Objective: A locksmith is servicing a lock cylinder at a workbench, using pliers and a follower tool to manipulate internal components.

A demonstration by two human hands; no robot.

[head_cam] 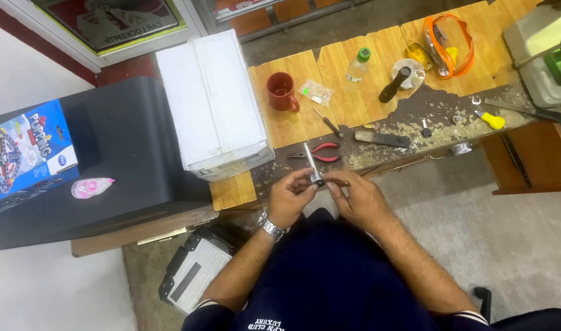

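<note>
Head view: we have both hands up in front of our lap, at the near edge of the workbench (305, 125). Left hand (291, 199) has fingers closed around a small metal cylinder (313, 165), held upright; it sticks up above the fingertips. Right hand (360, 199) is pinched on a thin brown-handled tool (338, 182) right beside the cylinder's lower end; whether the tip is inside it, we cannot tell.

Progress, our judgement: mid-job. The part is in hand and being worked, not set down; metal filings already litter the dark patch of bench. How much is left we can't read from here.

Count on the bench:
- one red mug (282, 91)
- one pair of red-handled pliers (317, 153)
- one small clear bottle with green cap (357, 65)
- one pair of orange safety goggles (449, 43)
- one yellow-handled knife (490, 119)
- one white box (212, 101)

Off to the left: one black case (121, 153), with one board-game box (26, 153) and one pink tape dispenser (91, 187) on it.
</note>
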